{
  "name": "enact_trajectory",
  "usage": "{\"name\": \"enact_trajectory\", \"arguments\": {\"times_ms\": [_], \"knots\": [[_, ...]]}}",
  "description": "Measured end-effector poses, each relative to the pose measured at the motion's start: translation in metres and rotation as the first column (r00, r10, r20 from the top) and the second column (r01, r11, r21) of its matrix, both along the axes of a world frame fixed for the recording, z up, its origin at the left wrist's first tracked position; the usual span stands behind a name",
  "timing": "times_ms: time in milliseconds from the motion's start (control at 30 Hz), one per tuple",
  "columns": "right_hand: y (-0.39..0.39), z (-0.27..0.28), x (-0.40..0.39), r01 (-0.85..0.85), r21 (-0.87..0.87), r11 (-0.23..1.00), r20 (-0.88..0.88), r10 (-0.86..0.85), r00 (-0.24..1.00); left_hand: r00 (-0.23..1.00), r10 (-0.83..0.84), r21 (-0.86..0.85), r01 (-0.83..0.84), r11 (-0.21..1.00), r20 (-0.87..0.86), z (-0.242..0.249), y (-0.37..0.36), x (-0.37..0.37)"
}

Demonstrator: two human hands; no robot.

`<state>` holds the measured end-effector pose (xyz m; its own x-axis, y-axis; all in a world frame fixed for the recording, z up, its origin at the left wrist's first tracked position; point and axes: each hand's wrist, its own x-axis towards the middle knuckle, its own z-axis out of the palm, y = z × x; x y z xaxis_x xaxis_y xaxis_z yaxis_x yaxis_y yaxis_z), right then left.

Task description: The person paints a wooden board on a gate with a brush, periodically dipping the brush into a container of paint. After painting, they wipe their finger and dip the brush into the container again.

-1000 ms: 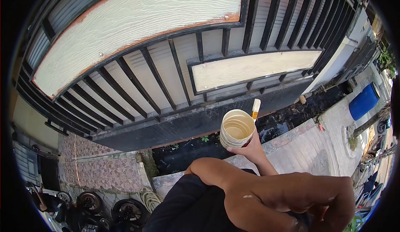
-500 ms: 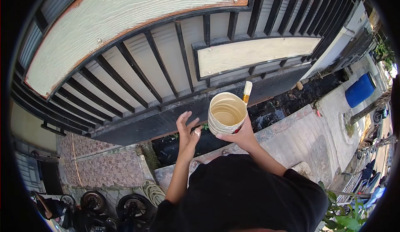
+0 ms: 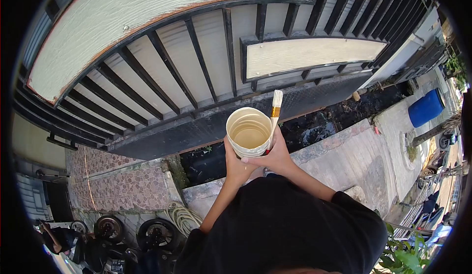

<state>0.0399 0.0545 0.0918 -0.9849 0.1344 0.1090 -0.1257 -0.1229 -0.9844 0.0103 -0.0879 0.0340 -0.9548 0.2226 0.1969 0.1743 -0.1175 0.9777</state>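
A cream-coloured paint pot (image 3: 248, 131), open at the top with pale liquid low inside, is held upright in front of my chest. My left hand (image 3: 236, 163) wraps around its left side. My right hand (image 3: 276, 155) grips the right side and also keeps a paintbrush (image 3: 276, 107) against the pot's outer wall. The brush stands bristles up, pale bristles above a gold-coloured ferrule. Fingers of both hands are partly hidden behind the pot.
Ahead stands a black metal gate (image 3: 206, 60) with cream wood-grain panels (image 3: 314, 57). A dark drainage ditch (image 3: 201, 168) runs at its foot. A blue barrel (image 3: 426, 107) lies to the right. Motorbikes (image 3: 156, 239) and a coiled hose (image 3: 183, 217) are at lower left, with a person (image 3: 56, 239) nearby.
My left hand was off the pot with its fingers spread and now holds the pot's left side. The pot and paintbrush have moved left with my right hand.
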Motion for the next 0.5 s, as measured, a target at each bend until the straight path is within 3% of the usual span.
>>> {"name": "enact_trajectory", "arguments": {"times_ms": [200,267,433,500], "knots": [[0.001,-0.005,0.005,-0.022,0.065,0.998,0.005,0.022,1.000,0.991,-0.118,-0.035,0.121,0.992,0.063,-0.005,-0.015,-0.007],[0.003,-0.009,0.006,-0.047,0.060,0.997,0.018,0.046,0.999,0.987,-0.162,-0.128,0.160,0.979,-0.008,-0.004,-0.017,-0.011],[0.017,-0.020,0.008,-0.106,0.086,0.991,0.076,0.099,0.992,0.974,-0.222,-0.082,0.224,0.971,0.041,0.020,-0.012,-0.012],[0.026,-0.012,0.006,-0.097,0.231,0.968,-0.098,0.123,0.988,0.972,-0.220,-0.064,0.225,0.972,0.078,0.021,-0.011,-0.015]]}}
